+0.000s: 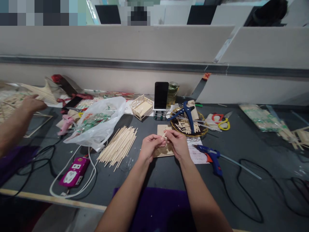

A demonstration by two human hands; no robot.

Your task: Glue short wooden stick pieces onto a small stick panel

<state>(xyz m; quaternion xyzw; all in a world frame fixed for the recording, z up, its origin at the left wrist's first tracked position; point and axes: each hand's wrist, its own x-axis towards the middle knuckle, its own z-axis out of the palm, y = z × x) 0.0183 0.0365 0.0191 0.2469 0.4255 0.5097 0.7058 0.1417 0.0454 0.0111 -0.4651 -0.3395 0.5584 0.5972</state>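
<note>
My left hand [150,145] and my right hand [177,142] meet over the middle of the dark table, fingers pinched together on one short wooden stick [164,134]. Under them lies a flat panel of glued sticks [164,149] on a light board [161,129]. A pile of long wooden sticks [119,146] lies to the left of my left hand. A blue glue gun [211,157] rests just right of my right hand.
Another person's hand [32,103] reaches over stick models at far left. A pink power strip [74,171], white plastic bag [101,120], small stick model [141,106], upright phone [161,95], basket of cut sticks with blue cutters [187,117], scissors [220,121] and black cables [251,193] crowd the table.
</note>
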